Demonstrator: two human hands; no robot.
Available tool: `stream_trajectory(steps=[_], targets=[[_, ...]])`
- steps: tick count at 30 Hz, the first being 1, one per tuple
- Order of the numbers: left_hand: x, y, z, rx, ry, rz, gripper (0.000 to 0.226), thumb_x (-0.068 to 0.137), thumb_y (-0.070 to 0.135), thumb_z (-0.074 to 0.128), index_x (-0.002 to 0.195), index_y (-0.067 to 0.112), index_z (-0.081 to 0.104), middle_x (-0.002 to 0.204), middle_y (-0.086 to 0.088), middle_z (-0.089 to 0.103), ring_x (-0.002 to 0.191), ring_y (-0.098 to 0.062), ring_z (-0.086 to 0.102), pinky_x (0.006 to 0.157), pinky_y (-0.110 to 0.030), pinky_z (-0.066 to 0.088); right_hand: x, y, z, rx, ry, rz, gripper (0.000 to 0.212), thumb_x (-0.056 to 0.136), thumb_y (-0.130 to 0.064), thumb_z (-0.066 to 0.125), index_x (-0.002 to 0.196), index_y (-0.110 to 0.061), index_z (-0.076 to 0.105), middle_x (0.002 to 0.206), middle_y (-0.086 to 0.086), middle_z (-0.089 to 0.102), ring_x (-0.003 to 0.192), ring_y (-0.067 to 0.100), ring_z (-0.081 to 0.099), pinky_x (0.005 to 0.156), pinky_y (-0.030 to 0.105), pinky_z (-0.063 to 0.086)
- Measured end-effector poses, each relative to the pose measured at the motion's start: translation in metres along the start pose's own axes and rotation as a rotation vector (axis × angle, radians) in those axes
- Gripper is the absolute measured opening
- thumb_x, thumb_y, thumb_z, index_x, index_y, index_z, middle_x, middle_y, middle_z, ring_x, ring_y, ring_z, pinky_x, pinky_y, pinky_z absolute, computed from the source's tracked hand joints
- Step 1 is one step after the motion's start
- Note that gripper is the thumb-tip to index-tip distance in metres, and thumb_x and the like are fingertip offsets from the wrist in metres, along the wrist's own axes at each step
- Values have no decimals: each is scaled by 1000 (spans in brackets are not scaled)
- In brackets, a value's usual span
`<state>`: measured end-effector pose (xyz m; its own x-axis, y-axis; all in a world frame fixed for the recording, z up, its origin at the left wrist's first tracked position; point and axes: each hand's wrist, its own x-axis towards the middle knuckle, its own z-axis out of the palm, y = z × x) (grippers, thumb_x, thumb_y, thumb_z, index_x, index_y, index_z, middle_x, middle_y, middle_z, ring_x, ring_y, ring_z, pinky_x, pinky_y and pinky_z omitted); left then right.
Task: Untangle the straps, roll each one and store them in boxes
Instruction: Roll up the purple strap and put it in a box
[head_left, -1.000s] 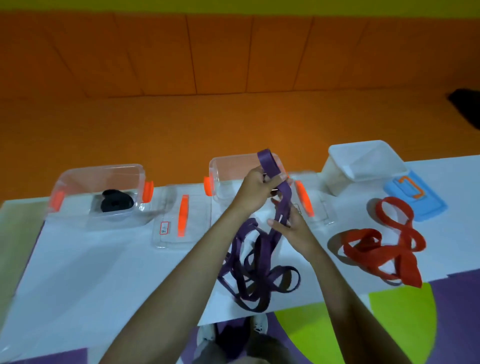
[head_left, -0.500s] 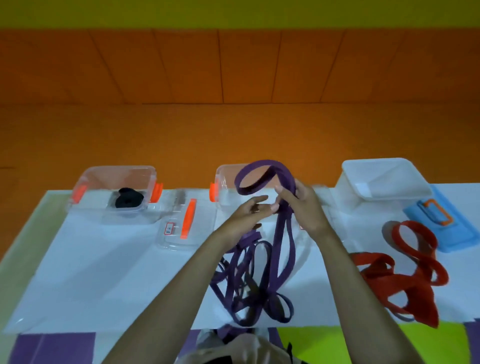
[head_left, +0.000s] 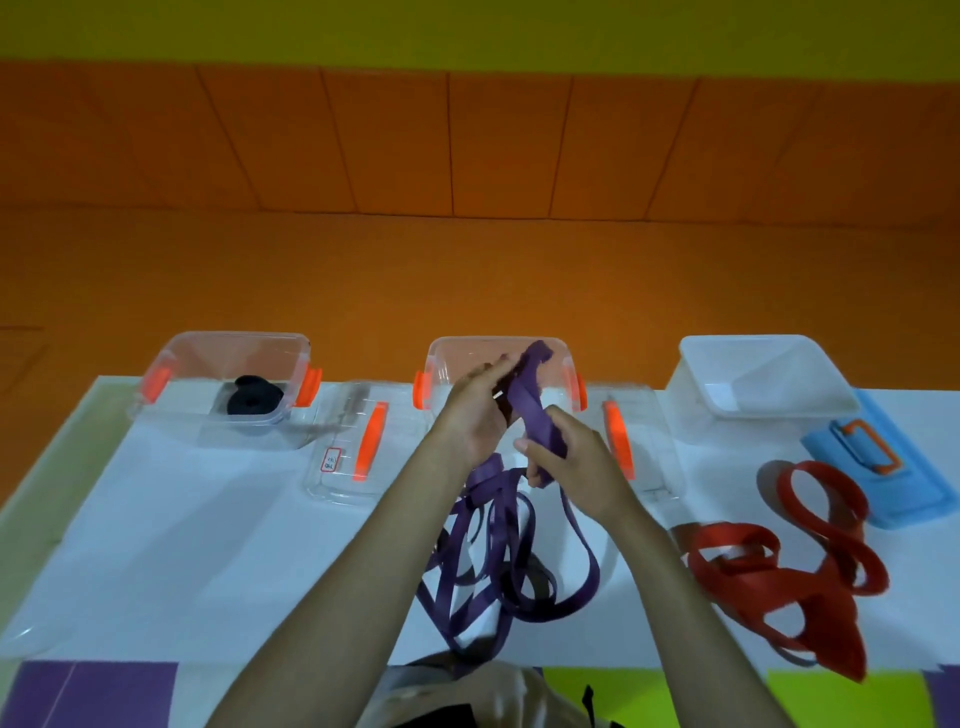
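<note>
White table (head_left: 208, 545) | left hand (head_left: 475, 415) and right hand (head_left: 576, 467) both grip purple strap (head_left: 524, 400) | earlier open loop now pulled flat

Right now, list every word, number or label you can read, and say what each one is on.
Red-bordered sticker on the clear lid beside the left box: two short lines of dark print, too small and blurred to read.
No other text is visible.
</note>
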<state>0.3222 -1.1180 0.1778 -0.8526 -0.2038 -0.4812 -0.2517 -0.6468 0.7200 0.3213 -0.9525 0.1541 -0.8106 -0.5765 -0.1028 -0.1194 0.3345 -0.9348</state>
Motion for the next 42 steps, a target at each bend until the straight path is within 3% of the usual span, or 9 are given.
stream_trajectory(steps=[4,8,10,13,22,31,34,36,42], targets=[[-9,-11,0,137,3,-34,27,100,7,64,125,-1,62,82,-7,71,71,-16,71,64,-26,56,-10,25,5,58,-126,64,21,95,-40,73,107,-25,67,97,-6,75,94,13,73,92,36,57],[-22,-27,-8,230,-51,15,34,101,8,60,133,17,63,93,-6,74,80,-22,67,85,-39,54,-5,30,2,409,-28,253,65,92,-77,40,136,-33,60,124,-10,74,121,8,66,106,37,48],[-29,-37,-17,295,-64,44,45,101,7,59,140,27,59,97,-3,75,79,-21,66,95,-46,54,5,31,-1,683,124,322,78,91,-76,36,144,-22,56,128,1,74,122,20,69,109,49,51],[-41,-49,-29,391,-87,103,52,101,2,55,141,35,58,99,-6,73,72,-22,64,81,-41,56,12,24,-6,814,244,294,60,104,-58,42,138,-12,61,129,11,73,120,31,70,107,53,52],[-54,-56,-50,486,-9,161,32,104,21,60,133,34,60,108,-9,78,97,-30,76,92,-47,62,12,3,6,627,359,164,21,105,-18,61,122,-11,70,113,12,77,106,29,76,87,50,62],[-58,-44,-52,523,-61,345,25,105,30,62,130,32,61,105,2,77,97,-15,75,83,-28,61,12,-26,39,332,380,-17,29,110,-19,52,121,-38,70,116,-10,76,110,18,72,95,39,60],[-58,-40,-57,531,-115,396,27,104,27,63,131,30,61,105,0,78,99,-19,76,87,-33,62,12,-37,54,274,407,-34,25,111,-13,47,126,-25,62,106,-29,74,98,2,72,88,32,59],[-56,-38,-62,552,-114,422,26,103,26,65,128,29,62,103,-1,78,95,-20,76,85,-37,63,11,-45,62,262,430,-38,25,111,-9,44,121,-24,61,99,-22,75,90,-2,70,80,19,55],[-53,-34,-85,677,-97,459,38,103,30,64,141,34,62,116,16,75,104,-5,72,90,-25,59,10,-67,71,-89,642,-10,9,92,-33,78,96,-31,70,98,-20,68,92,-8,65,70,6,47]])
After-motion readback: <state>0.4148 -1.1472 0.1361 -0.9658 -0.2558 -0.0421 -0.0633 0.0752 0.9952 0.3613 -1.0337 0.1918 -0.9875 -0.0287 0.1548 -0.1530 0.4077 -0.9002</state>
